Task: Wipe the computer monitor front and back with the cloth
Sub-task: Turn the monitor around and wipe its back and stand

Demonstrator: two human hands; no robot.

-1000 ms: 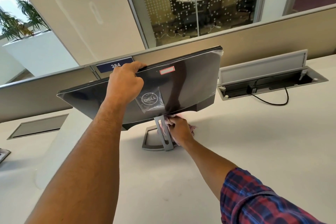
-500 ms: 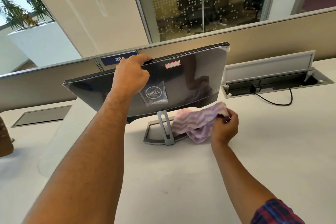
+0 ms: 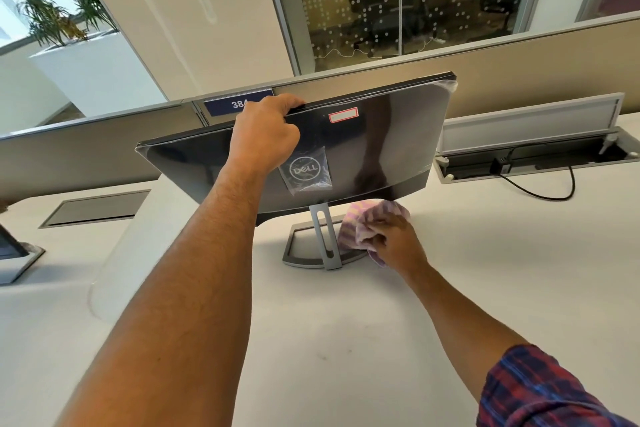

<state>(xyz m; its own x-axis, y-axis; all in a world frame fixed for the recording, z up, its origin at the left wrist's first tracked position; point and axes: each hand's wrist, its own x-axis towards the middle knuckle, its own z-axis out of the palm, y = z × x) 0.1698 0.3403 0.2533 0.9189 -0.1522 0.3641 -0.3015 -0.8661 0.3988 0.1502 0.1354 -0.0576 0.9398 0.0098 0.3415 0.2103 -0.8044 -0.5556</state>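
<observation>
**Monitor tilted, cloth held under its lower edge**

Nearest to the camera, a plaid sleeve (image 3: 540, 388) in red and blue covers the right forearm at the bottom right corner. The bare left arm goes up from the bottom left over the white desk (image 3: 346, 340).

The right hand (image 3: 394, 239) has its fingers curled around a bunched cloth (image 3: 367, 222) with pink and purple stripes. The cloth is just under the lower edge of the monitor, beside the stand (image 3: 323, 236), whose grey base lies flat on the desk. I cannot tell if the cloth touches the monitor or the base.

The left hand (image 3: 265, 135) grips the top edge of the monitor (image 3: 381, 149), with the fingers hooked over this edge. The monitor shows its dark glossy back to the camera and is tilted. On the back there is a small clear bag with a Dell logo (image 3: 306, 168) and a red-framed label (image 3: 343, 114).

To the right of the monitor, an open cable tray (image 3: 533, 156) is sunk in the desk, and a black cable (image 3: 543, 189) comes out of it. Behind the monitor stands a beige partition (image 3: 519, 80) with a blue number plate (image 3: 232, 104). Farther away is a glass wall with dots (image 3: 398, 3), and plants (image 3: 55, 17) are at the far left.
</observation>
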